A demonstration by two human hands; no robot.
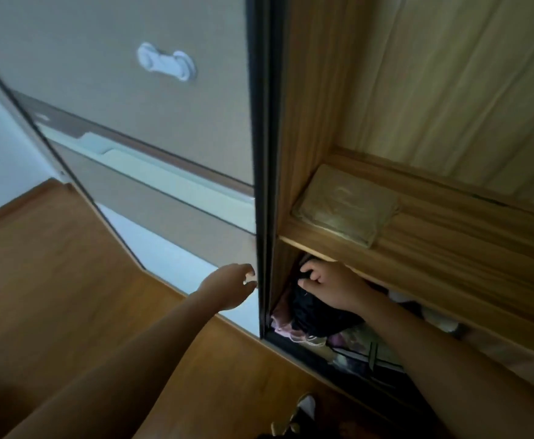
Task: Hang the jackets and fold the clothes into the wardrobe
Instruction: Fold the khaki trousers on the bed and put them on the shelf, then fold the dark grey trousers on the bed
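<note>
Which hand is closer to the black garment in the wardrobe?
Right. The right hand grips the top of the black garment below the shelf; the left hand is outside, by the sliding door's dark edge.

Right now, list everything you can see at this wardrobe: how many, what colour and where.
sliding door: one, beige panels with a dark frame, left of the open wardrobe
safety latch: one, white, stuck high on the door
shelf: one, light wood, inside the wardrobe
flat packet: one, tan, lying on the shelf at its left end
black garment: one, in the compartment below the shelf
pink clothing: count unclear, beside the black garment, against the left wall
floor: wood, brown, in front of the wardrobe
left grip: fingers relaxed, at the door's dark edge
right grip: holds the black garment, under the shelf
</note>
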